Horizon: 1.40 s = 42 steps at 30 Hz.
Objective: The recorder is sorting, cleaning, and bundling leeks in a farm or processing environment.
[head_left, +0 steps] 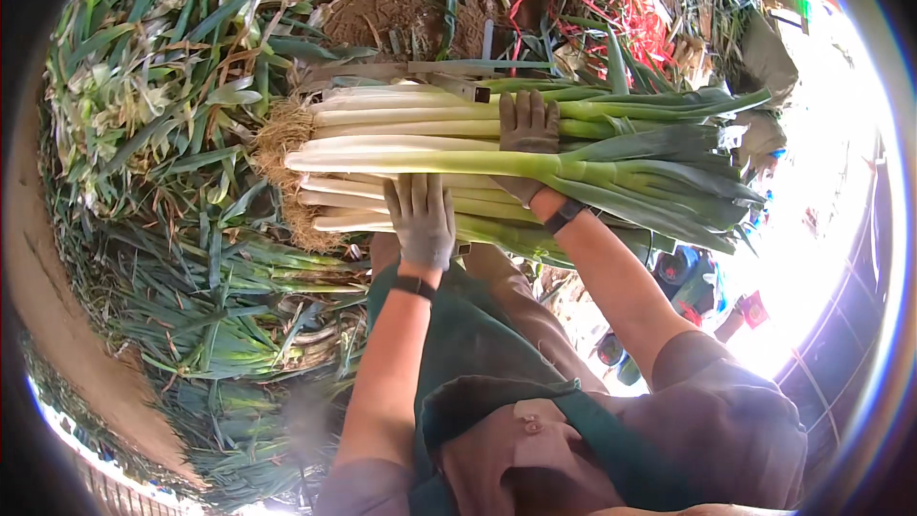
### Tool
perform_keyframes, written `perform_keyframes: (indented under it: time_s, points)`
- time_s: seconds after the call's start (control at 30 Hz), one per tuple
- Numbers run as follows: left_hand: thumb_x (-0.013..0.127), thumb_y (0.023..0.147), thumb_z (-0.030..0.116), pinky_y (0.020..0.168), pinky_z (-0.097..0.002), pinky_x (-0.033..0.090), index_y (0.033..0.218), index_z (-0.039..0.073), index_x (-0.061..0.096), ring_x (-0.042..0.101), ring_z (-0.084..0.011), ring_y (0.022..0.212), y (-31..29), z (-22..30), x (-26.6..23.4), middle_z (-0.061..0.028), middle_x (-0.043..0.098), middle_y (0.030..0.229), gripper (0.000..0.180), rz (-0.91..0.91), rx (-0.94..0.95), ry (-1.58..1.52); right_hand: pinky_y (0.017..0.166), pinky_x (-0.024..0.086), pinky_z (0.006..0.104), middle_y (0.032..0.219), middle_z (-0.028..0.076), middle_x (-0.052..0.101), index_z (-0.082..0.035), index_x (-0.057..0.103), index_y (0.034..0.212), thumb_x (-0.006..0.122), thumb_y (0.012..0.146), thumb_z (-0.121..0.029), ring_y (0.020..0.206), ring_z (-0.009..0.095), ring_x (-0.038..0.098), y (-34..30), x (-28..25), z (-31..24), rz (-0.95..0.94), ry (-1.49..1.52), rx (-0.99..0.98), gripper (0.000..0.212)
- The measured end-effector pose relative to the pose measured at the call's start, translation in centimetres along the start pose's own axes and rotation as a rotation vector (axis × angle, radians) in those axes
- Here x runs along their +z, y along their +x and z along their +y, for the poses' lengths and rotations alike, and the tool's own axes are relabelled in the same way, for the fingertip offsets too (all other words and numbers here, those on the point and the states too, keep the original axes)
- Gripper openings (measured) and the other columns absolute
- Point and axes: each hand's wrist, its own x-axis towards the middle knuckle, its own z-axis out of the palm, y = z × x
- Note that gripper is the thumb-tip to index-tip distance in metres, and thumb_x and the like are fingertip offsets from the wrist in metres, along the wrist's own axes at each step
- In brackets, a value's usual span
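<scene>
Two gloved hands are on the leeks (pixel 382 118), which we see lying crosswise in front of the person, roots (pixel 279 158) to the left and dark green leaves (pixel 669 162) to the right. Our left hand (pixel 421 222) is laid flat on the white shanks at the near edge of the bundle, fingers straight and side by side, clamped on nothing. Our right hand (pixel 530 129) sits apart from it, passing under the uppermost leek (pixel 401 160), with its fingers over the leeks behind; we cannot tell whether it grips. What carries the bundle is mostly hidden, though a metal bracket (pixel 476 93) shows at its far edge.

We judge that the uppermost leek could roll toward the near edge if the right hand tilts beneath it. The leaves fan out unsupported-looking at the right, so a hard pull there might tear them or skew the bundle. The bracket could bruise a shank dragged across it. Beyond the far edge lie red plastic strips (pixel 645 29), near enough, perhaps, to snag leaves; a leek pile (pixel 143 105) spreads left of the roots
</scene>
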Motion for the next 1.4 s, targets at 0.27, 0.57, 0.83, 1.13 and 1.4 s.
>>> perform_keyframes:
  time_s: [0.27, 0.57, 0.83, 1.13, 1.4]
  points:
    - [0.059, 0.087, 0.024, 0.110, -0.0515, 0.028, 0.114, 0.006, 0.058, 0.045, -0.0330, 0.125, 10.7, -1.9, 2.8, -0.0140, 0.055, 0.128, 0.033, -0.038, 0.015, -0.032, 0.112, 0.018, 0.0568, 0.141, 0.024, 0.039, 0.001, 0.035, 0.142, 0.052, 0.081, -0.037, 0.135, 0.039, 0.032, -1.4, 2.0, -0.2, 0.416, -0.169, -0.179, 0.074]
    - [0.061, 0.083, 0.019, 0.106, -0.0481, 0.034, 0.093, 0.006, 0.060, 0.053, -0.0316, 0.112, 10.9, -1.7, 3.2, -0.0128, 0.061, 0.110, 0.016, 0.037, 0.040, -0.071, 0.113, 0.025, 0.0522, 0.145, 0.023, 0.037, -0.001, 0.039, 0.140, 0.064, 0.079, -0.032, 0.137, 0.034, 0.034, -10.2, -7.5, -1.7, -0.332, 0.607, -0.339, 0.073]
    - [0.062, 0.081, 0.013, 0.099, -0.0483, 0.040, 0.092, 0.006, 0.058, 0.056, -0.0333, 0.095, 11.6, -1.8, 2.8, -0.0131, 0.060, 0.096, 0.014, 0.090, 0.054, -0.096, 0.100, 0.040, 0.0461, 0.116, 0.012, 0.048, -0.007, 0.051, 0.128, 0.062, 0.078, -0.020, 0.106, 0.030, 0.051, -6.3, -6.9, 5.0, 0.092, 0.148, -0.309, 0.053]
    - [0.063, 0.082, 0.014, 0.094, -0.0482, 0.042, 0.088, 0.006, 0.056, 0.056, -0.0327, 0.092, 10.9, -1.8, 3.2, -0.0114, 0.060, 0.091, 0.011, 0.154, 0.058, -0.122, 0.085, 0.045, 0.0423, 0.097, 0.010, 0.053, -0.009, 0.058, 0.118, 0.056, 0.070, -0.001, 0.095, 0.028, 0.053, -4.6, -17.9, 9.1, -0.143, -0.024, -0.378, 0.048]
    - [0.065, 0.079, 0.016, 0.086, -0.0476, 0.045, 0.082, 0.009, 0.057, 0.055, -0.0338, 0.088, 10.9, -2.0, 3.3, -0.0120, 0.058, 0.086, 0.010, 0.172, 0.068, -0.105, 0.093, 0.042, 0.0443, 0.114, 0.013, 0.058, -0.006, 0.054, 0.128, 0.066, 0.073, -0.002, 0.107, 0.033, 0.053, 4.8, -20.8, 18.7, 0.074, -0.015, -0.526, 0.057]
